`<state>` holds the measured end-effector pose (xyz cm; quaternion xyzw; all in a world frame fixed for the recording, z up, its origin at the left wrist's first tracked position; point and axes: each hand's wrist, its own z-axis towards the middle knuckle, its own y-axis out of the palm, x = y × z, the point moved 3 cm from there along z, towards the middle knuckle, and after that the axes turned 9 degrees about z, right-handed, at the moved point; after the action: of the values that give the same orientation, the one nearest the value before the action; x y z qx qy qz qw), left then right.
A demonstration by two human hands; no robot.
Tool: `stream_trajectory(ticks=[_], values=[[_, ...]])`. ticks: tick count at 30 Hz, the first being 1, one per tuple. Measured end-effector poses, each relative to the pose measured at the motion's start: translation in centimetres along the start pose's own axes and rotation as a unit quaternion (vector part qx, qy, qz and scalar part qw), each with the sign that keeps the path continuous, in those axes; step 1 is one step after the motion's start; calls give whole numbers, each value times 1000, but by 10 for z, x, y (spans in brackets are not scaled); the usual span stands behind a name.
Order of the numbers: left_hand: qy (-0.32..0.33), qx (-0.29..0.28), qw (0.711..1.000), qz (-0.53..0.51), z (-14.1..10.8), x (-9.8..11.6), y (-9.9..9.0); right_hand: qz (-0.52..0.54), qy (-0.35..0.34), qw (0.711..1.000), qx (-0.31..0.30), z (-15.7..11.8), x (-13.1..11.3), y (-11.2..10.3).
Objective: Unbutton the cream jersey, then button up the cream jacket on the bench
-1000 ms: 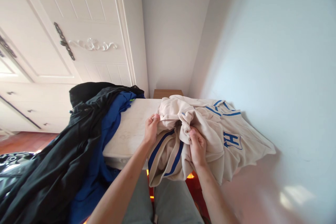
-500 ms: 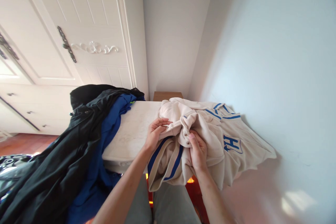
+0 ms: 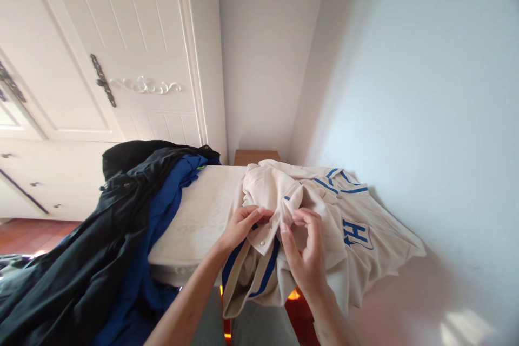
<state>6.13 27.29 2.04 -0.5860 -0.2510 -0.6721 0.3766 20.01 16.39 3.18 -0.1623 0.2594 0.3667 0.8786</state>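
Observation:
A cream garment point(image 3: 332, 232) with blue stripes and a blue letter patch lies bunched over the right part of a white padded surface point(image 3: 203, 200). My left hand point(image 3: 245, 221) pinches the edge of its snap placket, where small metal snaps show. Beside it, my right hand point(image 3: 306, 243) has thumb and index finger apart at a raised fold of the same cloth, touching it without a visible grip. A striped blue and cream band of the garment hangs over the front edge, below my left hand.
Black clothing point(image 3: 117, 211) and a blue garment point(image 3: 162, 200) drape over the left end of the surface. Behind stands a white wardrobe point(image 3: 154, 38). A small wooden piece point(image 3: 257, 157) sits at the back, and a pale wall point(image 3: 425, 92) rises on the right.
My right hand has loosened from the snap placket and its fingers have spread. My left hand has moved onto the placket, which now hangs flatter. The view has tilted slightly up.

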Motion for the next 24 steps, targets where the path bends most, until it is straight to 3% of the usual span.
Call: stream_trajectory(ticks=[3,8,12,17,20,24], values=[[5,38,995,95,12,13,7,-83,-7,995,-57,23,2,4],[67,91,985,131,34,27,18,-179,84,973,-117,41,35,2],[59,65,989,120,41,22,26,-182,116,968,-128,36,54,-9],[62,16,980,188,36,12,37,-228,116,949,-181,36,56,-14],[77,38,966,244,35,9,44,-184,151,956,-168,40,59,-17],[93,72,958,261,40,7,51,-26,242,963,-112,40,69,-24]])
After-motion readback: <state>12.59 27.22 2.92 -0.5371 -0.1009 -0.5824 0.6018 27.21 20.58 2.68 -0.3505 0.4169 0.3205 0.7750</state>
